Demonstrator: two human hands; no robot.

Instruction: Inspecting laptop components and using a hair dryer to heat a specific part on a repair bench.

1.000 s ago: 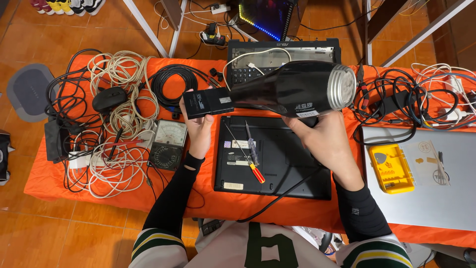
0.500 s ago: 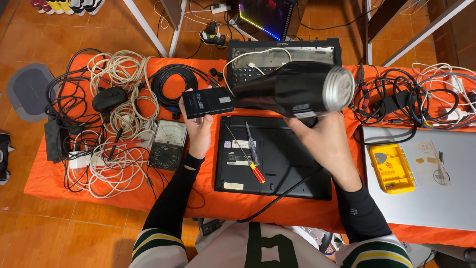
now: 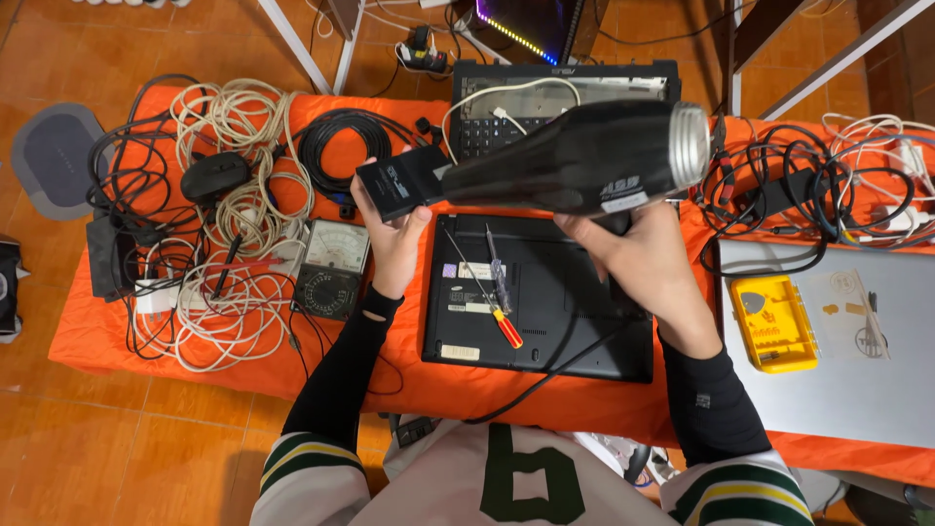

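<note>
My right hand [image 3: 638, 263] grips a large black hair dryer [image 3: 575, 161] by its handle, held above the table; its silver end faces right and its narrow nozzle points left. My left hand [image 3: 394, 239] holds a small flat black rectangular part [image 3: 399, 182] right at the nozzle tip. Below both lies a black laptop [image 3: 545, 297] turned underside up, with a red-and-yellow screwdriver [image 3: 502, 312] and a thin pen-like tool resting on it. The dryer's black cord runs down across the laptop toward me.
An orange cloth [image 3: 97, 331] covers the table. Left: coiled white and black cables [image 3: 234, 195], a mouse [image 3: 214, 175], an analog multimeter [image 3: 331, 268]. Behind: an opened laptop keyboard base [image 3: 487, 107]. Right: a silver laptop [image 3: 877, 380] with a yellow bit case [image 3: 774, 321], and tangled cables [image 3: 818, 185].
The hair dryer has tilted slightly, its silver end rising up and to the right. My left hand still holds the black part at the nozzle.
</note>
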